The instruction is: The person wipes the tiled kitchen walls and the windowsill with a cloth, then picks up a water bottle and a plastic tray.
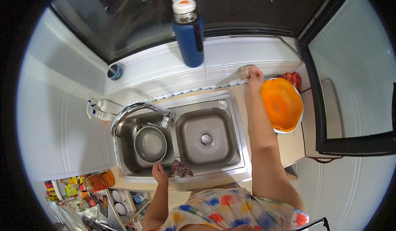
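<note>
My left hand (pixel 160 173) is at the front rim of the left sink basin, its fingers at the near edge of a round metal bowl (pixel 150 144) and seemingly gripping it. A curved chrome faucet (pixel 139 105) arches over that basin. My right hand (pixel 255 75) reaches to the back of the counter, its fingers on a small pale, roundish object (pixel 246 72) by the tiled wall; what it is cannot be told. Beside my right forearm, an orange scalloped plastic basin (pixel 281 104) rests in a white one. A purplish cloth (pixel 181 168) lies over the front of the sink divider.
A blue bottle (pixel 189 42) with a white cap stands on the window ledge. White spray bottles (pixel 103 110) are left of the faucet. An open window sash (pixel 321 107) juts in at right. Shelves with an orange-filled bottle (pixel 99 181) lie below left. Something red (pixel 294 79) sits behind the basin.
</note>
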`<state>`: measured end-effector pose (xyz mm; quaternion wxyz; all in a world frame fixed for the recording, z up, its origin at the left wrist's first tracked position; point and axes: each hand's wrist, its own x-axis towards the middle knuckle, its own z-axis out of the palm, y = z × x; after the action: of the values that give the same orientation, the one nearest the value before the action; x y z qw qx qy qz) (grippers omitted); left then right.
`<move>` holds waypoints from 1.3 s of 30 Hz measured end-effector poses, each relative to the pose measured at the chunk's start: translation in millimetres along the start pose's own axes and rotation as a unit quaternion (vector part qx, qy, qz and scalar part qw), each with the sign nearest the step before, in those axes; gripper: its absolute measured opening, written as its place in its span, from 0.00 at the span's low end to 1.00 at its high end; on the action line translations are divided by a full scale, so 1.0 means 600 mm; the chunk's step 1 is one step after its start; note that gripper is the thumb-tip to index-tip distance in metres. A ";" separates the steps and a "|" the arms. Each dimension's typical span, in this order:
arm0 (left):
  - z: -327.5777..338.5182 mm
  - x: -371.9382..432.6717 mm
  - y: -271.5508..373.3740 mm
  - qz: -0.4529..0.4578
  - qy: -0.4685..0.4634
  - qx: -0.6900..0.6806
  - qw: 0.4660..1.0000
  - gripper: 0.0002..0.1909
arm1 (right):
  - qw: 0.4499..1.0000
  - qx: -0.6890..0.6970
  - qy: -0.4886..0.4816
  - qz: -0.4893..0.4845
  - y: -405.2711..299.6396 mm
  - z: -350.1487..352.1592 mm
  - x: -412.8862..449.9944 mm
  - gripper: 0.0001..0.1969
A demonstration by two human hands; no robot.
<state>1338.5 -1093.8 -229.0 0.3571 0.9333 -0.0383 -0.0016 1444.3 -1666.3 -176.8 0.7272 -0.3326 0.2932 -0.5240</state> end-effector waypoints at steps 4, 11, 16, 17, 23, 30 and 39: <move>0.035 0.026 0.062 0.037 -0.012 -0.132 0.991 0.12 | 0.994 -0.073 -0.082 -0.009 -0.092 -0.052 -0.007 0.08; 0.244 0.068 0.347 0.086 -0.322 -0.280 0.900 0.13 | 0.997 -0.049 -0.040 0.046 -0.256 -0.183 -0.140 0.08; 0.379 0.014 0.500 0.140 -0.444 -0.182 0.866 0.22 | 0.993 -0.111 0.023 0.020 -0.323 -0.305 -0.203 0.08; 0.388 0.000 0.525 0.172 -0.453 -0.110 0.868 0.24 | 0.991 -0.133 0.032 0.008 -0.333 -0.331 -0.211 0.05; 0.446 -0.018 0.537 0.214 -0.491 -0.011 0.844 0.25 | 0.980 -0.115 0.112 0.116 -0.357 -0.434 -0.244 0.13; 0.362 0.030 0.501 0.192 -0.442 -0.023 0.876 0.20 | 0.946 -0.106 0.076 0.297 -0.266 -0.411 -0.225 0.17; 0.267 0.217 0.320 -0.026 -0.279 -0.206 0.938 0.15 | 0.941 -0.081 0.144 0.295 -0.179 -0.375 -0.185 0.16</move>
<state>1449.7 -1352.4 -217.1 0.5161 0.8022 -0.1106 -0.2790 1177.9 -1624.7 -219.9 0.7698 -0.2103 0.5211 -0.3029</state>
